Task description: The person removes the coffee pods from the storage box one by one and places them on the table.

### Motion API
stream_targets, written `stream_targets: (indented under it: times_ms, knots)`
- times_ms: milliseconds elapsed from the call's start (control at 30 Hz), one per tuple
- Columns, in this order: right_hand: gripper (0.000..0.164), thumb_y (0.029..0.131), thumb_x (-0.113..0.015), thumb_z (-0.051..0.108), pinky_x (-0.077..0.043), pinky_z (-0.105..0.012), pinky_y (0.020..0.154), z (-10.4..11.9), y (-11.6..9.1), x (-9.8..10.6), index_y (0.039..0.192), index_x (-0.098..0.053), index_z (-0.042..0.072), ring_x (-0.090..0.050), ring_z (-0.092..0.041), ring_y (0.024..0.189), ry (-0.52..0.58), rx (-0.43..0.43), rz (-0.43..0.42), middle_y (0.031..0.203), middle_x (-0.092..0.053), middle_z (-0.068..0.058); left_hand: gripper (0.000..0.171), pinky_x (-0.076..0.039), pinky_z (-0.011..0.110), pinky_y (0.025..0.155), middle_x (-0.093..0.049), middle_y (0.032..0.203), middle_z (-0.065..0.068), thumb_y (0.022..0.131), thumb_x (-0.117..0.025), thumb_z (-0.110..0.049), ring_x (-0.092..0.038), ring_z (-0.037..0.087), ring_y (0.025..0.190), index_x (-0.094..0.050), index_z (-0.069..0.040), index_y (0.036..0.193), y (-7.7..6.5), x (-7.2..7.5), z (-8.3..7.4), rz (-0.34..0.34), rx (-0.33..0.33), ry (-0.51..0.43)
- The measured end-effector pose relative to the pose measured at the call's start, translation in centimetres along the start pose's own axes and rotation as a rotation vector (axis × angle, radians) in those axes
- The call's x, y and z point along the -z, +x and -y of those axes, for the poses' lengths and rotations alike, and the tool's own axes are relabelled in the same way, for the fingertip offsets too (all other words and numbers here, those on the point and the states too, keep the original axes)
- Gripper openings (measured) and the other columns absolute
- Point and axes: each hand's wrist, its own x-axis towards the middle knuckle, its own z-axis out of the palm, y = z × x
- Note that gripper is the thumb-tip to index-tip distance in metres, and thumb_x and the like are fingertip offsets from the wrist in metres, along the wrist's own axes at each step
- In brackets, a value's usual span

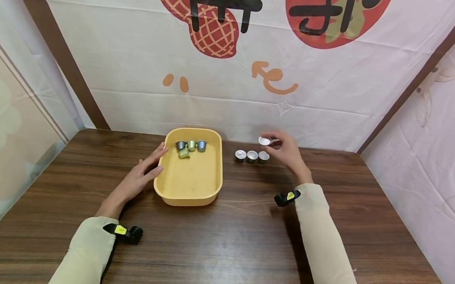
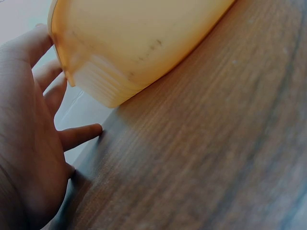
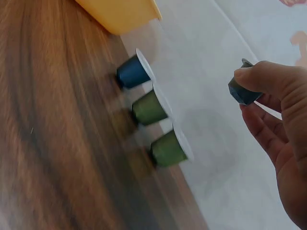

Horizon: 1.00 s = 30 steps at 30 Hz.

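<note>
My right hand (image 1: pixel 289 154) pinches a dark blue coffee capsule (image 3: pixel 243 90) between thumb and fingers, raised above the table with its silver lid up. Below it, three capsules stand lid-up in a row: a blue capsule (image 3: pixel 132 73) nearest the tray, then a green capsule (image 3: pixel 150 108) and another green capsule (image 3: pixel 170 148). My left hand (image 1: pixel 138 179) rests with extended fingers against the left side of a yellow tray (image 1: pixel 189 181). Inside the tray's far end lie several blue and green capsules, among them a tipped green capsule (image 1: pixel 184 153).
The dark wood table (image 1: pixel 213 249) runs back to a printed white cloth wall (image 1: pixel 138 67) close behind the tray and capsule row. Cloth panels also stand at the left and right. A black wrist camera (image 1: pixel 129 233) sits on the left sleeve.
</note>
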Motion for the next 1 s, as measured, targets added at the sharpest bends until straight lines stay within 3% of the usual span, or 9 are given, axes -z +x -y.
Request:
stream_targets:
  times_ms: [167, 300, 533, 700, 867, 1000]
  knots:
    - [0.039, 0.081, -0.074, -0.004, -0.052, -0.041, 0.081, -0.8, -1.3, 0.7, 0.118, -0.066, 0.001, -0.063, -0.029, 0.093, 0.045, 0.004, -0.067, 0.112, -0.063, -0.014, 0.054, 0.01, 0.071, 0.1, -0.012, 0.159, -0.002, 0.1, -0.05, -0.016, -0.009, 0.038, 0.143, -0.031, -0.017, 0.151, 0.1, 0.0, -0.2, 0.001, 0.005, -0.003]
    - [0.037, 0.081, -0.072, -0.007, -0.052, -0.043, 0.082, 0.3, -2.2, 1.3, 0.117, -0.064, -0.006, -0.062, -0.036, 0.095, 0.04, -0.006, -0.105, 0.112, -0.061, -0.022, 0.054, 0.01, 0.071, 0.1, -0.012, 0.159, 0.0, 0.101, -0.049, -0.016, -0.009, 0.037, 0.143, -0.031, -0.016, 0.151, 0.0, 0.0, -0.5, 0.0, 0.007, 0.0]
    - [0.034, 0.082, -0.07, -0.009, -0.05, -0.05, 0.083, 1.3, -3.7, 1.0, 0.115, -0.062, -0.012, -0.061, -0.043, 0.095, 0.026, -0.069, -0.128, 0.111, -0.057, -0.029, 0.052, 0.008, 0.071, 0.101, -0.013, 0.158, 0.011, 0.1, -0.049, -0.013, -0.009, 0.039, 0.143, -0.032, -0.007, 0.15, -0.3, 0.2, -2.5, 0.011, 0.022, -0.014]
    - [0.034, 0.082, -0.071, -0.007, -0.049, -0.054, 0.084, -0.5, -4.3, 0.9, 0.115, -0.063, -0.01, -0.06, -0.043, 0.098, 0.052, -0.107, -0.151, 0.113, -0.057, -0.029, 0.053, 0.01, 0.07, 0.101, -0.012, 0.159, 0.005, 0.101, -0.048, -0.015, -0.008, 0.038, 0.143, -0.031, -0.013, 0.151, -0.3, 0.0, -1.6, 0.016, 0.021, -0.007]
    - [0.036, 0.082, -0.074, -0.001, -0.05, -0.05, 0.084, -3.8, -4.4, 0.8, 0.117, -0.065, -0.003, -0.062, -0.038, 0.099, 0.054, -0.13, -0.177, 0.113, -0.059, -0.023, 0.054, 0.01, 0.069, 0.102, -0.012, 0.159, -0.003, 0.101, -0.049, -0.016, -0.009, 0.033, 0.144, -0.031, -0.02, 0.151, -0.1, -0.1, -0.3, 0.0, 0.015, -0.007]
    - [0.036, 0.082, -0.076, 0.007, -0.052, -0.045, 0.081, -5.0, -4.6, 0.6, 0.117, -0.067, 0.003, -0.063, -0.033, 0.095, 0.032, -0.135, -0.165, 0.114, -0.061, -0.017, 0.054, 0.01, 0.069, 0.102, -0.013, 0.159, -0.001, 0.101, -0.05, -0.015, -0.009, 0.033, 0.144, -0.032, -0.019, 0.151, 0.0, -0.2, -0.1, -0.001, 0.015, -0.006]
